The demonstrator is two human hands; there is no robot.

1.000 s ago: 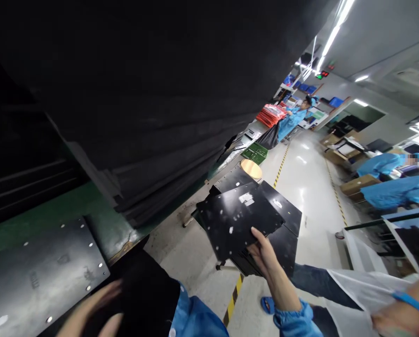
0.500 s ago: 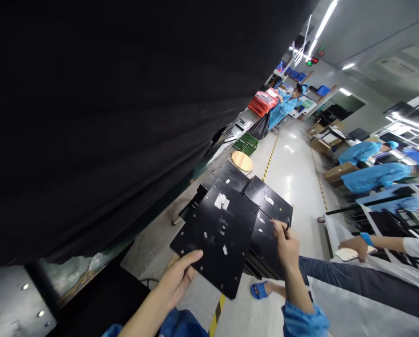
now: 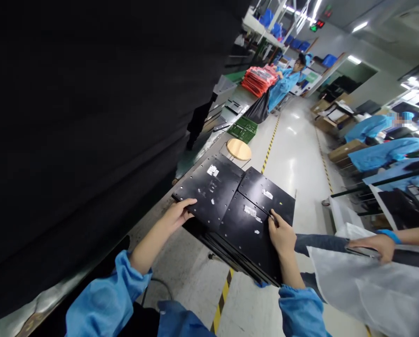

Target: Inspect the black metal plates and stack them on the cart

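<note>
Left hand (image 3: 177, 216): we had its grip pinching the near left edge of the left plate (image 3: 204, 192), thumb on the top face and fingers curled under the rim.
Right hand (image 3: 282, 235): we had thumb and forefinger drawn close together over the near right plate (image 3: 242, 236), by its seam with the far right plate (image 3: 262, 185); we could not tell whether the grip pinched anything (a dark, thin shape showed at the fingertips).
Black plates: we noted three faces side by side, the left one meeting the two right ones, all dotted with small holes along the edges and bearing pale, torn-looking patches. More dark plates showed layered below the near right one.
Wooden disc (image 3: 239, 149): round, just beyond the plates, with the green crate (image 3: 243, 129) behind it.
Red stack (image 3: 258, 80): farther off, beside a person in blue (image 3: 283, 89).
Black curtain (image 3: 107, 117): it filled our left side.
Co-worker's hand (image 3: 379, 245): at our right, blue band at the wrist, well apart from ours.
</note>
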